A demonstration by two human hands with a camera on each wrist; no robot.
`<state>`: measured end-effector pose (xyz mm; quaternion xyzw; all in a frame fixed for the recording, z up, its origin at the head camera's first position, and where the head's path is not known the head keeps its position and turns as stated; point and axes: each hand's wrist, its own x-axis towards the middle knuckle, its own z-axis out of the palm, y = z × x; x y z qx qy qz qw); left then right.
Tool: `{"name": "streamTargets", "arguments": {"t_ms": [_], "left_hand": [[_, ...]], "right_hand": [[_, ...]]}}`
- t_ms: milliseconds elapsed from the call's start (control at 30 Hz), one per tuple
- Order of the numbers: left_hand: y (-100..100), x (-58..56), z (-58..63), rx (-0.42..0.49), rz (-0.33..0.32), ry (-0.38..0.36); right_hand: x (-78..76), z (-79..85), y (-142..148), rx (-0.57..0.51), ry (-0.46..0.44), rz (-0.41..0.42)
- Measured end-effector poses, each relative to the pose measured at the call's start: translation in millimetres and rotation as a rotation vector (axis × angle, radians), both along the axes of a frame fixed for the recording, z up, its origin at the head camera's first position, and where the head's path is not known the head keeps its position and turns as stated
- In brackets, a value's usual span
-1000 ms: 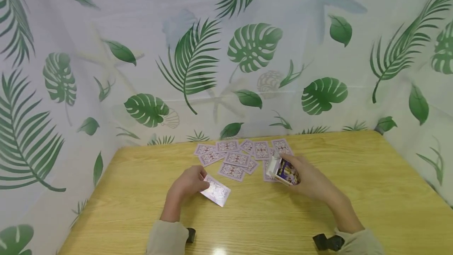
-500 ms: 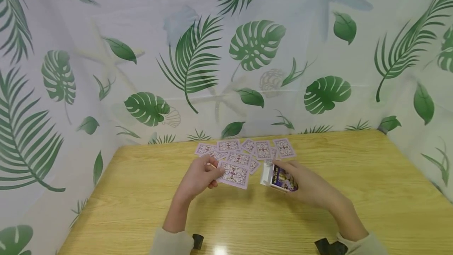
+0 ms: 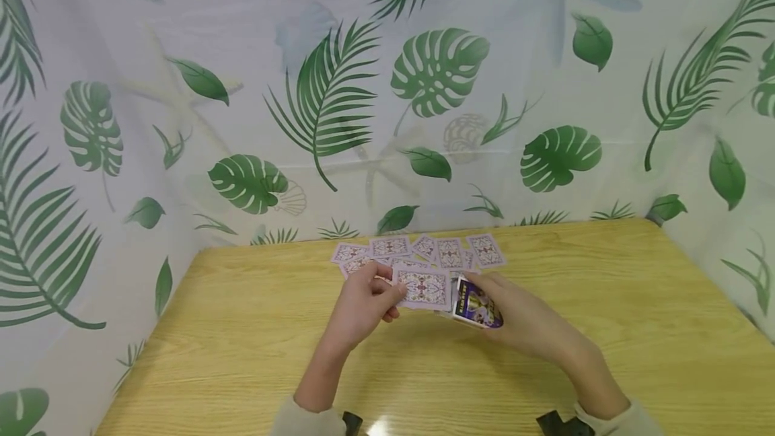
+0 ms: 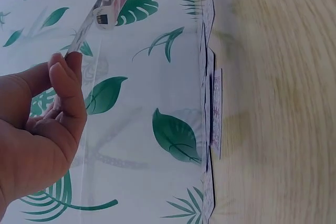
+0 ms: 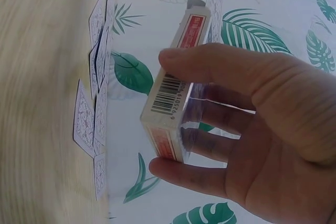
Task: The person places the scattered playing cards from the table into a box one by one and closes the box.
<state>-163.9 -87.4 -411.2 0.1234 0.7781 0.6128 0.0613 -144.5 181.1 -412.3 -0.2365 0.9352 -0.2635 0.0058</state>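
Left hand (image 3: pixel 362 305), fingers (image 4: pixel 72 90) curled, pinches card (image 3: pixel 426 288); right hand (image 3: pixel 525 317) grips box (image 3: pixel 475 304)

The loose cards (image 3: pixel 450 253) lie at the back of the table (image 3: pixel 242 328), some on top of others. The cloth (image 3: pixel 363 120) is behind them. Above the table, the left hand (image 3: pixel 366 301) holds one card (image 3: pixel 424 288), and the right hand (image 3: pixel 527 318) holds the box (image 3: pixel 478 303). That one card is between the left hand and the box, right by the box's left end.
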Motion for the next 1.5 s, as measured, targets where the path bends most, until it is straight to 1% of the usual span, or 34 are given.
{"name": "streamTargets", "arguments": {"t_ms": [167,300,433,533,733,900,1167,1300,1500], "left_hand": [[4,3.2,0.0,-0.006,0.021,0.043],[6,3.8,-1.6,-0.022,0.021,0.09],[7,1.9,-3.2,-0.024,0.017,0.093],[6,-0.2,-4.3,0.0,0.014,0.064],[3,-2.5,-5.9,0.087,-0.005,-0.005],[2,-4.4,-6.3,0.138,-0.04,-0.037],[2,-3.2,-7.0,0.161,-0.093,-0.089],[0,-2.9,-7.2,0.167,-0.12,-0.115],[-2,-2.8,-4.2,0.221,-0.163,-0.177]], "right_hand": [[2.2,-0.4,-1,0.0,0.008,0.003],[2.7,-1.5,-1,0.004,0.016,0.004],[2.5,-1.4,-1,0.011,0.018,-0.005],[2.6,-0.7,-1,0.011,0.024,-0.004],[3.7,0.3,-2,0.013,0.046,0.012],[3.6,1.2,-2,0.01,0.071,0.025],[6.7,4.5,-1,0.014,0.053,0.017],[9.9,7.8,-1,0.014,0.062,0.013],[14.0,12.7,-3,0.005,0.087,0.02]]}}
